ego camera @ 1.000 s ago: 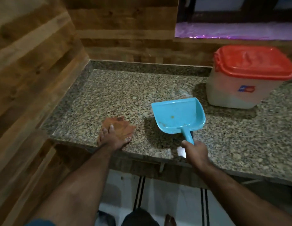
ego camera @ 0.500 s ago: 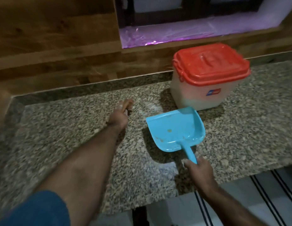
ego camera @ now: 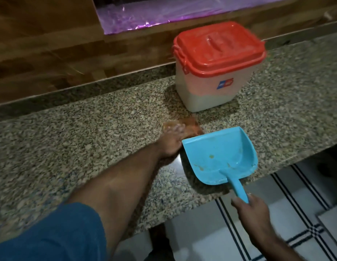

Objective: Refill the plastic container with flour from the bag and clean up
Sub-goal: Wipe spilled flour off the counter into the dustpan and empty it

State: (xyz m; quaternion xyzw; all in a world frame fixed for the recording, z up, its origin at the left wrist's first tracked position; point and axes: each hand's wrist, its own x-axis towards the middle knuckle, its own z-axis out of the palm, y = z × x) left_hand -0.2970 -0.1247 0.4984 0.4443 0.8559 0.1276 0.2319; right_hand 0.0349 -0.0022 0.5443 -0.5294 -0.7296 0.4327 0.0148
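Observation:
A translucent plastic container (ego camera: 209, 91) with a closed red lid (ego camera: 218, 48) stands at the back of the granite counter (ego camera: 88, 132), flour showing in its lower part. In front of it lies a blue dustpan (ego camera: 220, 153), its mouth facing left, a few specks inside. My right hand (ego camera: 252, 213) grips the dustpan's handle past the counter's front edge. My left hand (ego camera: 173, 140) presses a brown cloth (ego camera: 190, 125) flat on the counter right at the dustpan's open edge. The flour bag is not in view.
A wooden wall with a purple-lit sill (ego camera: 164, 16) rises behind the counter. Below the front edge is a white tiled floor with a dark-striped mat (ego camera: 288, 210). A raised granite ledge (ego camera: 88, 91) runs along the counter's back.
My left hand has swept the cloth from the counter's left side to the dustpan's mouth. My view has swung right and nearer the container. The dustpan stays held on the counter.

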